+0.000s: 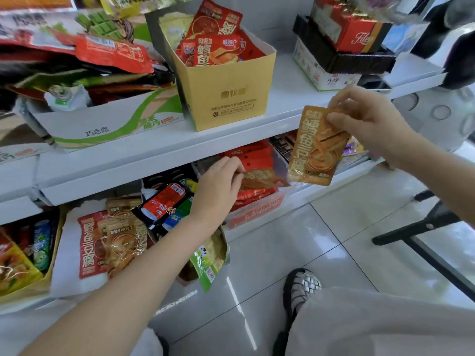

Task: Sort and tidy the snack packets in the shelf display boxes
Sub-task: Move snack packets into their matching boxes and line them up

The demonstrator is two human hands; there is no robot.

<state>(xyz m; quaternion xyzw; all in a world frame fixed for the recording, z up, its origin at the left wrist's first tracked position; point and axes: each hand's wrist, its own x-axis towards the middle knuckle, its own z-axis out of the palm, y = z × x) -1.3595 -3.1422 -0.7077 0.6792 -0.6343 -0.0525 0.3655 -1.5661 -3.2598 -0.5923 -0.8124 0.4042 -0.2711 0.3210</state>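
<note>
Orange packet in the right hand: the right hand (367, 124) is pinching an orange snack packet (317, 147) by its top corner between thumb and curled fingers; the packet is hanging free in the air, tilting a little, at about 3 o'clock of the view.
Left-hand grip: the left hand (218, 186) is reaching toward the lower shelf and pinching the edge of a second orange packet (262, 179) with fingertips and thumb; that packet is lying nearly flat over the red packets (253, 160).
Clear tub: a see-through tub (254, 211) is holding those red packets, just at 3 o'clock of the left hand, on the lower shelf.
White box, 8 o'clock: a white display box (66, 265) is leaning out of the lower shelf, carrying a red packet and several orange ones (123, 242) like those in the hands.
Black box: between the white box and the tub, cola-can-shaped sweets (163, 200) are lying in a dark box.
Yellow box, 12 o'clock: a yellow carton (226, 96) is standing on the upper shelf (164, 140), with red packets (218, 51) sticking up out of it.
Green-and-white tray, 10 o'clock: a low tray (102, 124) is sitting just beside the yellow carton, heaped with mixed packets.
Floor, 5 o'clock: a foot in a woven sandal (302, 289) is resting on grey tiles.
</note>
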